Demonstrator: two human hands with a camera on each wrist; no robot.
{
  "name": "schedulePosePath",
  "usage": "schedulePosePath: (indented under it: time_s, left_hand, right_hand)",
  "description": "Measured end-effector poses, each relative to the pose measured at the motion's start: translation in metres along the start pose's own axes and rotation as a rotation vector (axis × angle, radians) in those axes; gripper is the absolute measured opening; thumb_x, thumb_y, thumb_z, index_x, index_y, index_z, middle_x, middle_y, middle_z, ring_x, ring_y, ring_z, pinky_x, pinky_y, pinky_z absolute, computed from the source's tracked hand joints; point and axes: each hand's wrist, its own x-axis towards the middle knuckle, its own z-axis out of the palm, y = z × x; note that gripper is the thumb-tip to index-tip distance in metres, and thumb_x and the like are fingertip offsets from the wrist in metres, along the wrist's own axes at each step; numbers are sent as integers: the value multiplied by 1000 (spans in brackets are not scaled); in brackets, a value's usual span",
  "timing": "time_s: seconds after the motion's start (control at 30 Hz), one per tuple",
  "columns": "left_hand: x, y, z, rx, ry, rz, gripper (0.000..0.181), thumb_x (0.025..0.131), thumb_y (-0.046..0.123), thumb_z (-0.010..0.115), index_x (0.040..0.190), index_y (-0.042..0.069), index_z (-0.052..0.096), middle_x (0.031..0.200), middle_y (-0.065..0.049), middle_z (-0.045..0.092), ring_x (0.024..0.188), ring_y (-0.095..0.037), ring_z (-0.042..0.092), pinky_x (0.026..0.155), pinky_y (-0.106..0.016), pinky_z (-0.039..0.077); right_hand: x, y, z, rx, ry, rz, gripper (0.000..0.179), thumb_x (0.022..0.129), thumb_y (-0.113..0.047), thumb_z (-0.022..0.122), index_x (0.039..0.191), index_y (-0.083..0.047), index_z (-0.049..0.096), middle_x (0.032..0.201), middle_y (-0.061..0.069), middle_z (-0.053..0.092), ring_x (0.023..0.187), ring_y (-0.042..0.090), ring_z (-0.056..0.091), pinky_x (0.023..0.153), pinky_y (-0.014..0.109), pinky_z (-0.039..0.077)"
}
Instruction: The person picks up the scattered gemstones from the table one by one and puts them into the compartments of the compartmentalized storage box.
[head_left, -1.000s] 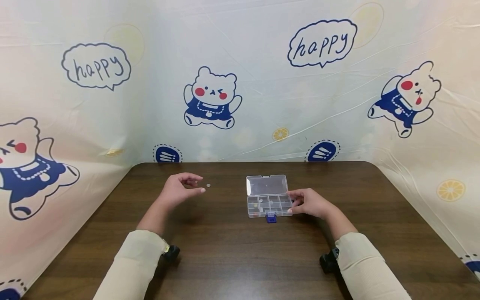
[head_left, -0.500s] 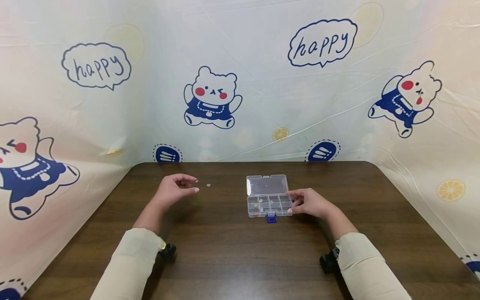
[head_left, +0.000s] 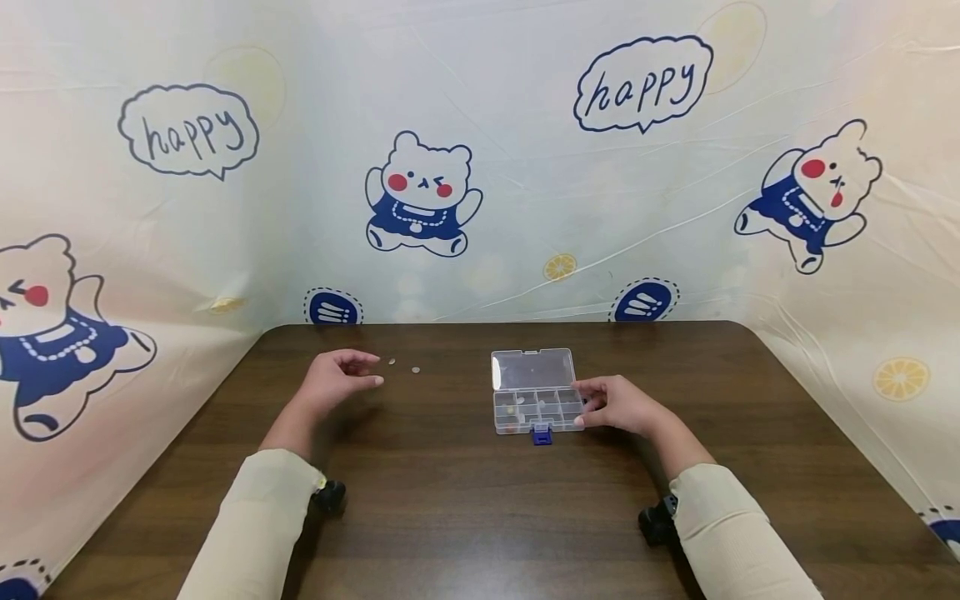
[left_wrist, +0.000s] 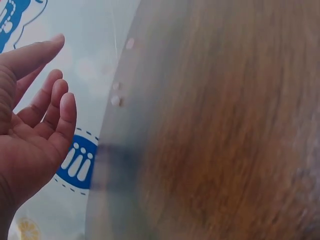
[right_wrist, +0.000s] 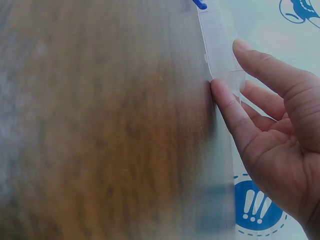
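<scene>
A person's left grip (head_left: 333, 383) stands with thumb and fingers apart, holding nothing; two small pale pieces (head_left: 392, 362) lie on the wooden surface (head_left: 480, 508) just to its right. Farther right, past a wide stretch of wood, the right grip (head_left: 618, 406) pinches the right end of a transparent compartment box (head_left: 519, 428), which sits at that grip's left, lid (head_left: 532, 368) folded back, blue latch (head_left: 542, 435) toward the person. The surface's far edge runs near, beyond both grips; broad room spreads on their near side. Printed cloth (head_left: 525, 83) rises behind.
</scene>
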Motion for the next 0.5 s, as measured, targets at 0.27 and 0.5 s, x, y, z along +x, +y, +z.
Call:
schedulePosePath:
  time_s: [0.27, 0.5]
  left_hand:
    - [7, -14, -1, 41, -41, -27, 48, 81, 21, 81, 123, 3, 65, 117, -20, 62, 100, -27, 53, 84, -34, 49]
    - [15, -22, -1, 66, -68, -84, 43, 82, 15, 80, 122, 4, 66, 114, -16, 62, 100, -28, 53, 87, -36, 49]
  right_hand:
    - [0, 0, 0, 6, 0, -8, 70, 78, -18, 83, 137, 1, 53, 107, 10, 65, 88, 20, 60, 80, 31, 53]
    - [0, 0, 0, 8, 1, -1, 70, 78, -18, 83, 137, 0, 53, 104, 9, 66, 88, 20, 61, 79, 31, 53]
